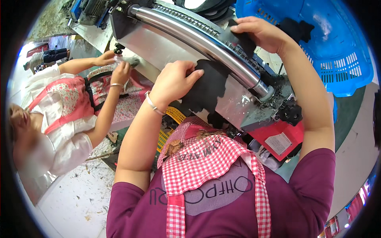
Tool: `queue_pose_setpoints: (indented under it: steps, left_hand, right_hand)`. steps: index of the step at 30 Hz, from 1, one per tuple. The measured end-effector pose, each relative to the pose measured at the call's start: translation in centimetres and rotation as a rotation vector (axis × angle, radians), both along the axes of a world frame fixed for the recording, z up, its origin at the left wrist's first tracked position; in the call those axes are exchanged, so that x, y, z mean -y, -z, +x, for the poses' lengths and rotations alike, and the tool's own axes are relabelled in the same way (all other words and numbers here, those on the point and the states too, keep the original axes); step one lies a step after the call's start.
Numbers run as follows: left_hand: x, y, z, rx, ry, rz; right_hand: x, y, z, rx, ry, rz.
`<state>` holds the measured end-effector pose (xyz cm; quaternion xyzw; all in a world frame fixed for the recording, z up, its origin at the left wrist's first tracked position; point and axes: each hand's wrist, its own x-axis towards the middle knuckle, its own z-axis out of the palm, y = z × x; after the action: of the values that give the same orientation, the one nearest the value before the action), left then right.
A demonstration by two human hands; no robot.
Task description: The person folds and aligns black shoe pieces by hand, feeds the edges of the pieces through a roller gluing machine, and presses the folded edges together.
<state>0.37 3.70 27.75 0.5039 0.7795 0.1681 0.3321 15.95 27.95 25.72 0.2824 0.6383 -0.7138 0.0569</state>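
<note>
My left hand (174,81) has its thumb and fingers closed on the edge of a flat black sheet piece (208,85) with an irregular outline. That piece lies over the metal plate in front of a shiny steel roller (198,37), its far edge close against the roller. Beyond the roller, my right hand (262,33) pinches a smaller black flat piece (245,43) between thumb and fingers. Whether the pieces are leather or cloth, I cannot tell. Both belong around a roller machine (151,41) with a toothed strip behind the roller.
A blue plastic basket (345,43) at the far right holds more black pieces (295,29). A yellow basket (164,137) stands below the machine. A black knob (291,114) and red panel (283,137) sit at its right end. At left, a co-worker's hands (121,73) handle something small.
</note>
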Motion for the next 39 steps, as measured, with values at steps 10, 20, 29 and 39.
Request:
queue_pose_setpoints:
  steps: [10,20,29,39]
  left_hand:
    - [2.3,1.1,-1.5,0.344,-0.022,0.034]
    - [3.2,0.2,-0.4,1.009,0.146,0.115]
    - [1.8,-0.4,1.3,1.214,-0.214,0.180]
    - [2.5,-0.9,0.0,1.046,-0.270,-0.093]
  right_hand:
    - [0.9,1.2,0.4,0.044,-0.223,0.332]
    - [-0.1,-1.6,1.5,-0.357,-0.121,-0.133]
    - [5.0,-4.3,-0.8,-0.314,-0.546,0.471]
    - [4.3,-2.9,-1.0,-0.477,-0.319,0.669]
